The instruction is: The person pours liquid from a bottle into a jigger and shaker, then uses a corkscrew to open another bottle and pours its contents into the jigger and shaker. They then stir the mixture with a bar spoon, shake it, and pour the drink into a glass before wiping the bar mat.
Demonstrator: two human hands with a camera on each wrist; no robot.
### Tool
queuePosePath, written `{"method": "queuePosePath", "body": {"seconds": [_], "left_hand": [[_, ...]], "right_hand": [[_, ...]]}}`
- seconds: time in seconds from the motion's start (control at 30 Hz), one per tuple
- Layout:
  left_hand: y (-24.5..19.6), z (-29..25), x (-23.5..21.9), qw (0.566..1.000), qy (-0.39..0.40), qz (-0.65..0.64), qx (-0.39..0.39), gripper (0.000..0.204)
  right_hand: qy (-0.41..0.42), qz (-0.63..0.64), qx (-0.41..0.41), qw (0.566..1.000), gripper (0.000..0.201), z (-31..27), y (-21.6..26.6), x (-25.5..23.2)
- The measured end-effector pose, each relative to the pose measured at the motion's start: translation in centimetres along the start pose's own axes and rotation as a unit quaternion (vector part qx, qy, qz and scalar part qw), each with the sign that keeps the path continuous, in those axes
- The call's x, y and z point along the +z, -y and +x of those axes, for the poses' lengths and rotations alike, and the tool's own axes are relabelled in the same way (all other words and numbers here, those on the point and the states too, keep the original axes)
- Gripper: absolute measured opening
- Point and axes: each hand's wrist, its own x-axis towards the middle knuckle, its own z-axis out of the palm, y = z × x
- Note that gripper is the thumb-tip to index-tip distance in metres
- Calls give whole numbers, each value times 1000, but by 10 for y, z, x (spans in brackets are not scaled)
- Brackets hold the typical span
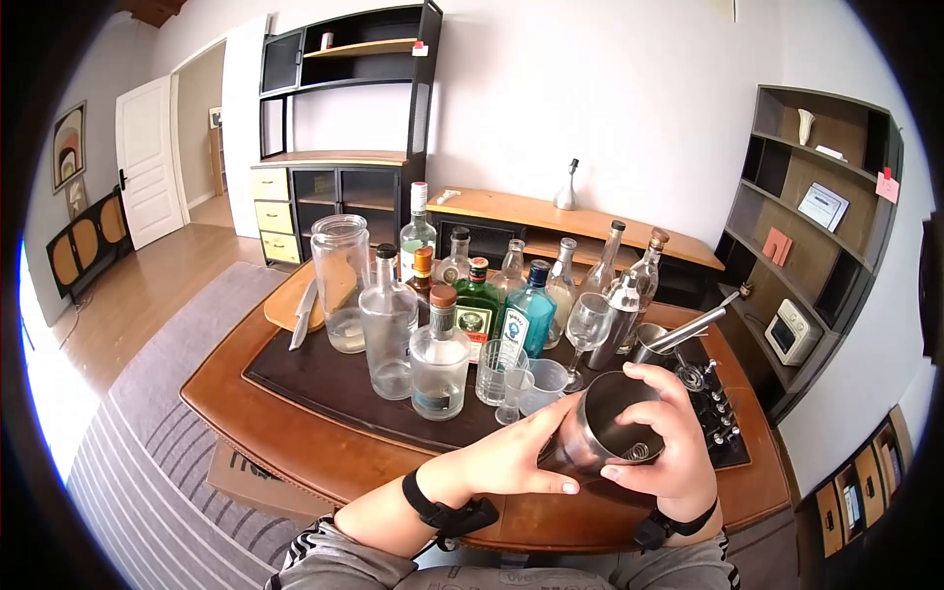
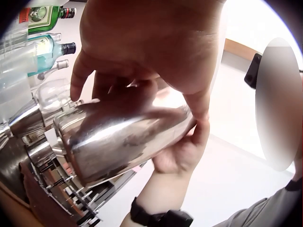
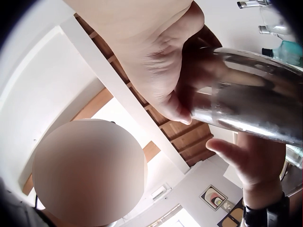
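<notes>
A metal shaker tin [image 1: 572, 444] is held up between both hands close to my body, its opening facing up and to the right. My left hand [image 1: 516, 447] grips its side, thumb on the near side. At the rim, my right hand [image 1: 680, 442] holds on, fingers curled over the opening and thumb at the near edge. A small wire coil [image 1: 639, 450] shows inside the mouth. In the left wrist view the tin [image 2: 123, 142] is tilted, its shiny wall partly covered by the palm. The right wrist view shows the tin [image 3: 258, 97] under the curled right fingers.
Several bottles, including a blue one [image 1: 529, 315] and a green one [image 1: 479, 300], stand on the dark mat. A ribbed glass [image 1: 492, 379], a plastic cup [image 1: 544, 385] and a wine glass [image 1: 588, 324] are just beyond the hands. Bar tools [image 1: 723, 408] lie at right; a knife [image 1: 304, 315] is far left.
</notes>
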Motion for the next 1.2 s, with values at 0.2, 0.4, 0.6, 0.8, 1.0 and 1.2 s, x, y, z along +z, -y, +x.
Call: {"method": "queuePosePath", "body": {"seconds": [0.2, 0.4, 0.6, 0.8, 1.0, 1.2], "left_hand": [[-17, -29, -67, 923, -371, 5, 104, 94], [43, -77, -157, 816, -514, 243, -105, 94], [109, -98, -170, 897, -407, 82, -155, 106], [120, -90, -164, 874, -460, 64, -143, 116], [90, -93, -159, 801, -523, 226, -185, 109], [91, -111, -174, 746, -575, 285, -176, 109]], "right_hand": [[-132, -20, -15, 991, 52, -13, -12, -20], [-271, -28, -2, 962, 63, -22, -20, -42], [-335, -15, -4, 942, 74, -20, -36, -43], [-316, 5, 24, 948, 73, -17, -40, -41], [-314, -27, 19, 949, 70, -18, -48, -44], [-319, -25, 30, 947, 70, -17, -47, -44]]}}
